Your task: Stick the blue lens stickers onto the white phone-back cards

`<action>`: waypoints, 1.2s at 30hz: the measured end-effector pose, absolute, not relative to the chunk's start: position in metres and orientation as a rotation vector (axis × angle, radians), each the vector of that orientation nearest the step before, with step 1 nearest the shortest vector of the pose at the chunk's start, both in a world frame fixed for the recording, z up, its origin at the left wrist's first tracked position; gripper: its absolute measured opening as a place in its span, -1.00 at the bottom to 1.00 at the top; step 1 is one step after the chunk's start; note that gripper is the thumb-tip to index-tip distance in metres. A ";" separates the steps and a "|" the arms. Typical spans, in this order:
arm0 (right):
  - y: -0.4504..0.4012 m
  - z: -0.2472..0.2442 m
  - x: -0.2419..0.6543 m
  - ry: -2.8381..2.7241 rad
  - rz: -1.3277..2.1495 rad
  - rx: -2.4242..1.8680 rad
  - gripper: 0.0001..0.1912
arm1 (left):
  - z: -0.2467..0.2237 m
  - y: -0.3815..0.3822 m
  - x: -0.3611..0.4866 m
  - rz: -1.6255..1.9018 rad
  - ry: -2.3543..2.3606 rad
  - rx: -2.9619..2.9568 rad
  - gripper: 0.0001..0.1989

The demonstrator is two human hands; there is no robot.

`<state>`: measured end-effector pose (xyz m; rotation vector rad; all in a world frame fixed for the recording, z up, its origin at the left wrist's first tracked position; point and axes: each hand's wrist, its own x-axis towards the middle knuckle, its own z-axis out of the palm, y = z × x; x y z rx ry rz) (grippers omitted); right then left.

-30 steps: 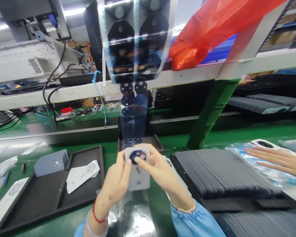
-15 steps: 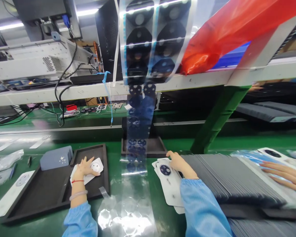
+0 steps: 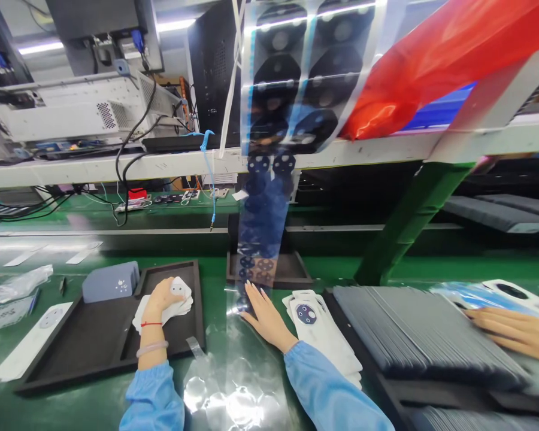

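Observation:
My left hand (image 3: pixel 161 297), with a red string and a pale bangle at the wrist, curls round several white phone back covers (image 3: pixel 182 304) over the right compartment of a black tray (image 3: pixel 72 353). My right hand (image 3: pixel 268 318) reaches to the lower part of a clear film strip (image 3: pixel 264 215) bearing dark round camera stickers. Its fingers are stretched out; whether they touch the film is hard to tell. Just right of that hand lies a stack of white phone back covers (image 3: pixel 326 341), the top one carrying a dark round camera sticker (image 3: pixel 305 313).
Blue-grey covers (image 3: pixel 111 281) stand in the tray's left compartment. Rows of grey panels (image 3: pixel 422 329) fill a rack on the right, with another person's hand (image 3: pixel 516 329) beside it. A red plastic bag (image 3: pixel 408 72) hangs above, near a green-wrapped post (image 3: pixel 413 221).
My right hand has left the white stack and moved left to the film strip. My left hand has closed round the white covers in the tray. The view has shifted slightly.

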<state>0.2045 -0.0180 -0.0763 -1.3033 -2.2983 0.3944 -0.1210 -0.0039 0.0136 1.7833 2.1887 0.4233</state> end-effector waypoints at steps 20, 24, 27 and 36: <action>-0.044 -0.075 0.199 -2.235 0.323 -1.364 -0.69 | 0.082 -0.035 -0.047 0.801 1.722 1.943 -0.66; -0.043 -0.074 0.199 -2.250 0.351 -1.339 -0.80 | 0.081 -0.034 -0.039 0.750 1.666 1.945 -0.68; -0.044 -0.073 0.198 -2.201 0.385 -1.371 -0.81 | 0.080 -0.033 -0.036 0.687 1.614 1.952 -0.70; -0.043 -0.064 0.199 -1.911 0.625 -1.557 -0.77 | 0.039 -0.014 -0.008 0.061 1.069 1.836 -0.76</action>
